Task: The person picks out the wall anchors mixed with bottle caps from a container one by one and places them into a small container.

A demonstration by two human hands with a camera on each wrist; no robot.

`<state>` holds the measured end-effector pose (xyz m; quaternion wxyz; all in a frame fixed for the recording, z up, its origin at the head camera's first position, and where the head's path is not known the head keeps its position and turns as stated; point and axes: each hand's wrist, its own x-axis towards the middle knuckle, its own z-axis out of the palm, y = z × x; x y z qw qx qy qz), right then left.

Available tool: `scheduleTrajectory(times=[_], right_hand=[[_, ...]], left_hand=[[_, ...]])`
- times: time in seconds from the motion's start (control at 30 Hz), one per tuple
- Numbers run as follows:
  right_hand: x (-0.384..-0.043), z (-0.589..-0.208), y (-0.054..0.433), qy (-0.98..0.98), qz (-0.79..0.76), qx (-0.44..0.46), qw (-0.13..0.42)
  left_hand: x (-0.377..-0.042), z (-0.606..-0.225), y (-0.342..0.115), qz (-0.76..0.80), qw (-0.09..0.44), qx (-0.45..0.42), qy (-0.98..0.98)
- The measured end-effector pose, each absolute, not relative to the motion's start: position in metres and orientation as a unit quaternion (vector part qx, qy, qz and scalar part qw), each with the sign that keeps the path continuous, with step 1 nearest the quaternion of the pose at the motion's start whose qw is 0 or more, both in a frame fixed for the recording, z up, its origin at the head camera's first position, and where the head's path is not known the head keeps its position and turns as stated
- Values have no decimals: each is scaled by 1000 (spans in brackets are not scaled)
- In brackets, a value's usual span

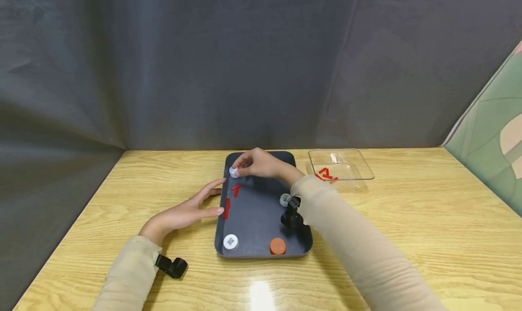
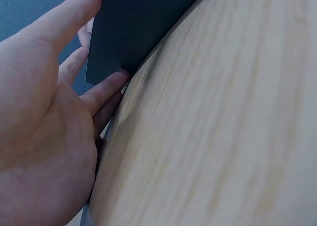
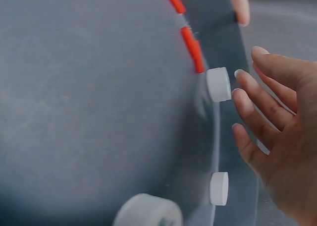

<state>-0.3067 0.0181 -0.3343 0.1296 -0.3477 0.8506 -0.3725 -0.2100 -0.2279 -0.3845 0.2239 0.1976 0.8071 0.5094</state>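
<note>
My right hand (image 1: 261, 164) hangs over the far left corner of a dark grey tray (image 1: 254, 216), its loosely bent fingers right at a small white cap (image 1: 233, 172). In the right wrist view, the fingertips (image 3: 238, 94) are spread just above that white cap (image 3: 218, 84). My left hand (image 1: 189, 211) rests along the tray's left side with fairly straight fingers, its thumb at the rim. In the left wrist view, other fingers (image 2: 106, 89) lie against the tray's outer wall (image 2: 133, 32). Beside the left hand, several red strips (image 1: 227, 209) lie inside the tray.
A white cap (image 1: 230, 242) and an orange cap (image 1: 278, 246) sit in the tray's near corners. A whitish patterned cap (image 1: 285, 199) is at its right side. Behind my right arm, a clear box (image 1: 355, 164) holds several red pieces. Dark cloth (image 1: 244, 66) hangs behind the wooden table.
</note>
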Motion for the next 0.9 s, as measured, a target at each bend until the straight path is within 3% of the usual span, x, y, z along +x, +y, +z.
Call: scheduleTrajectory(times=[0.33,0.9], right_hand=[[-307,-347,21,858,-343,-351,155],[-304,-353,14,871,-290,-367,150]], left_hand=[[-210,-382,-225,506,224,200,808],[-210,-383,-224,506,222,204,808]])
